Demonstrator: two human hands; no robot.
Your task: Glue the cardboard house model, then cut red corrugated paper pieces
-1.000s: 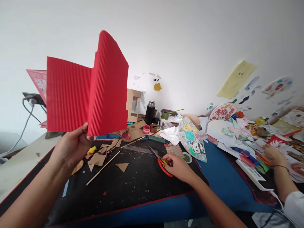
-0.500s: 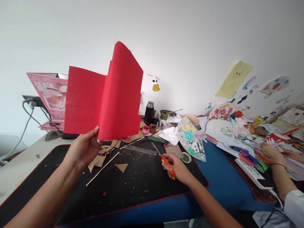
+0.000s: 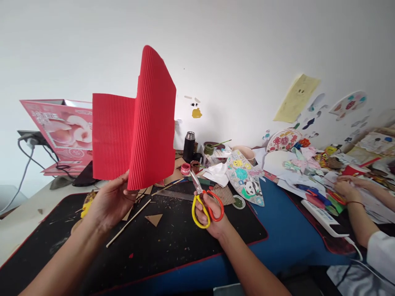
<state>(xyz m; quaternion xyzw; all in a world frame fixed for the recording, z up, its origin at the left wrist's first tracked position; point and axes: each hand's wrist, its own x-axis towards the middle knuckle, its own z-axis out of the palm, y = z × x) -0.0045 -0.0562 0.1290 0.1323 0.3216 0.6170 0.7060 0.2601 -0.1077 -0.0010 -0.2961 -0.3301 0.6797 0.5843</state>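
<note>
The left hand (image 3: 112, 201) is raised above the mat (image 3: 173, 244), its forearm slanting in from the lower left. Its fingers are clamped on the bottom edge of the red paper (image 3: 154, 119), thumb in front, holding the sheet upright with a rounded fold on its right part. The right hand (image 3: 212, 213) is lower, over the middle of the mat, its forearm coming from the lower right. Its fingers are curled round the handles of the scissors (image 3: 198, 186), whose blades point up and away, well apart from the paper.

The paper stands in front of the pink box's (image 3: 66, 129) right side and hides part of the wall. Below, a stick (image 3: 128, 224), a cardboard triangle (image 3: 153, 220) and a ruler (image 3: 177, 195) lie on the mat. Behind the scissors are a red pot (image 3: 185, 169) and a flask (image 3: 189, 147); to the right, a tissue (image 3: 217, 173) and a panda fan (image 3: 247, 181). Farther right, a co-worker's hand (image 3: 346, 190) rests among scraps beyond a power strip (image 3: 322, 218).
</note>
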